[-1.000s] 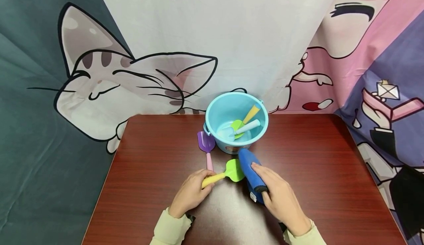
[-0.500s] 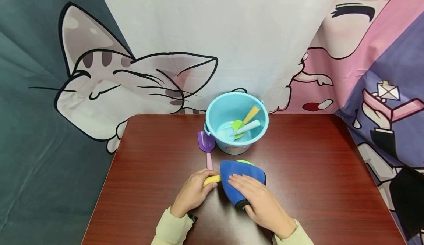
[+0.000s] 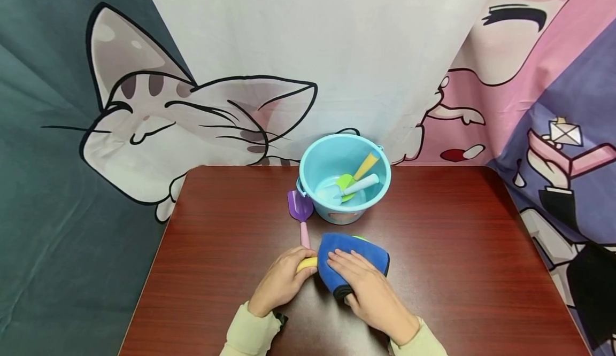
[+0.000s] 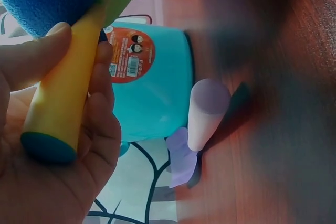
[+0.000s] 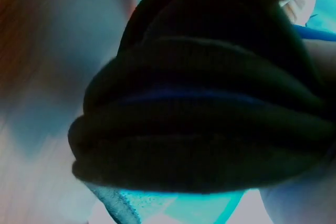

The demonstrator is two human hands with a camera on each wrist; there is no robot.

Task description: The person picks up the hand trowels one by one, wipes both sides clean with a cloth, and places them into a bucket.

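In the head view my left hand point(image 3: 279, 284) grips the yellow handle of a toy shovel point(image 3: 307, 263). The left wrist view shows thumb and fingers round this handle point(image 4: 60, 87), its teal end free. A folded blue cloth point(image 3: 372, 250) with black edging covers the shovel's green blade, of which only a sliver point(image 3: 360, 238) shows at the far side. My right hand point(image 3: 372, 294) holds the cloth, fingers laid over its top and thumb at its near fold. Dark folded layers of the cloth point(image 5: 184, 145) fill the right wrist view.
A light blue bucket point(image 3: 344, 216) stands beyond the hands, holding a yellow-handled green shovel point(image 3: 364, 166) and a pale blue shovel point(image 3: 361, 184). Left of it, a purple shovel point(image 3: 300, 206) with a pink handle lies on the brown table point(image 3: 231, 211). A printed curtain hangs behind.
My right hand has brought the cloth left and down over the green blade, then slid slightly further left. The left hand keeps its grip on the handle, nearly still.
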